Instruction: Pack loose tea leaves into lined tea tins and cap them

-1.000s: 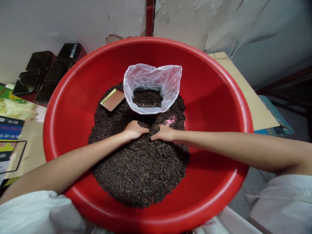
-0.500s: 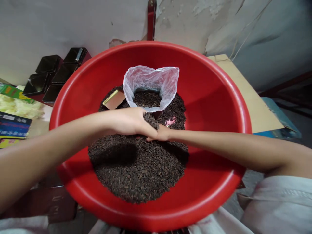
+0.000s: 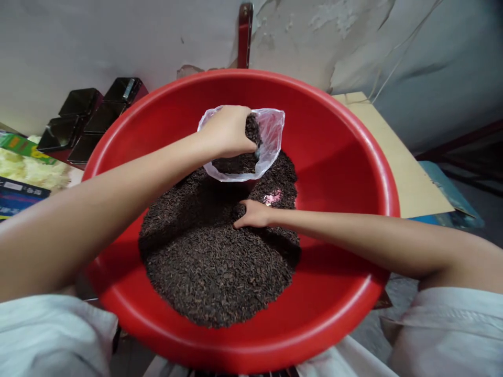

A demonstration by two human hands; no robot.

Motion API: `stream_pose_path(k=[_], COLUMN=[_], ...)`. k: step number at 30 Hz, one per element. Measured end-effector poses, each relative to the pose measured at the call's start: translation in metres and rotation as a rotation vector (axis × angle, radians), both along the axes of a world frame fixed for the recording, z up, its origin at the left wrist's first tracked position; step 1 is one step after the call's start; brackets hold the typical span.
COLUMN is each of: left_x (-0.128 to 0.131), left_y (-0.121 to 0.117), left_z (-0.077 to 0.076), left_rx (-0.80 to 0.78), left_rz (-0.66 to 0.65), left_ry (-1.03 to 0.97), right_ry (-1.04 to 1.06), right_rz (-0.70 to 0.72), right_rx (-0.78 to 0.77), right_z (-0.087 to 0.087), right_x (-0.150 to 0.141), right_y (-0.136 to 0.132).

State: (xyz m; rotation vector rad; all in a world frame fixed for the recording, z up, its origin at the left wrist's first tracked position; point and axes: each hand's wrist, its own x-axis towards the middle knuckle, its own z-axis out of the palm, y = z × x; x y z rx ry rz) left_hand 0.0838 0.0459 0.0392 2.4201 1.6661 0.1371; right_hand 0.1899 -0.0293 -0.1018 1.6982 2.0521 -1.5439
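Note:
A heap of dark loose tea leaves (image 3: 220,272) lies in a big red plastic basin (image 3: 338,173). An opened clear plastic bag (image 3: 271,133), lining a container whose sides are mostly hidden, stands in the heap with leaves inside. Over the bag's mouth, my left hand (image 3: 230,131) is closed around a handful of tea leaves. My right hand (image 3: 255,213) rests on the heap in front of the bag, fingers curled round some leaves. A small pink patch (image 3: 273,197) shows among the leaves just behind it.
Several dark, shiny boxes (image 3: 80,102) stand left of the basin, near colourful packaging (image 3: 23,193) and pale yellow material (image 3: 43,173). To the right lies a tan board (image 3: 396,162). A wall with peeling paint (image 3: 298,36) rises behind.
My left hand has lifted from beside my right hand to the bag's mouth, carrying tea leaves. The right hand stays low on the heap. My left forearm now hides the gold-coloured piece.

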Motion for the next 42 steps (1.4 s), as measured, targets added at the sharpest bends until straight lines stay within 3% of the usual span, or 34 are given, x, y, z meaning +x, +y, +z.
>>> stream_pose_path(k=[6,11,18,20,22,24,26,28,31,35,38,42], left_x=[0.002,-0.014,-0.06,-0.072,-0.081,-0.086,-0.086,-0.081,-0.071,-0.065,-0.069,-0.076], left_y=[-0.006,-0.022,-0.061,-0.068,-0.07,-0.069,-0.068,-0.068,-0.071,-0.072,-0.068,-0.063], left_z=[-0.008,-0.006,0.007,-0.002,-0.02,-0.045,-0.074,-0.1,-0.126,-0.135,-0.136,-0.141], left_rx=[-0.095,0.114,0.401,0.398,0.266,-0.043,-0.492,-0.839,-0.831,-0.709,-0.632,-0.576], left_rz=[-0.07,-0.173,-0.138,-0.058,0.065,0.232,0.457,0.562,0.513,0.363,0.3,0.253], left_ry=[0.102,-0.152,-0.501,-0.621,-0.725,-0.8,-0.811,-0.7,-0.539,-0.462,-0.392,-0.315], right_ry=[0.068,0.311,0.552,0.552,0.519,0.461,0.388,0.323,0.27,0.23,0.059,-0.173], right_rz=[-0.087,-0.17,-0.123,-0.078,-0.034,0.006,0.028,0.026,-0.004,-0.058,-0.11,0.019], right_rx=[-0.025,-0.156,-0.256,-0.308,-0.324,-0.311,-0.279,-0.223,-0.051,0.181,0.255,0.495], right_z=[0.003,0.024,0.076,0.094,0.113,0.131,0.147,0.161,0.179,0.189,0.18,0.16], right_x=[-0.002,-0.006,0.004,0.009,0.012,0.013,0.012,0.01,0.005,-0.003,-0.011,-0.016], right_y=[-0.004,-0.004,-0.007,-0.008,-0.008,-0.005,0.0,0.008,0.026,0.056,0.075,0.09])
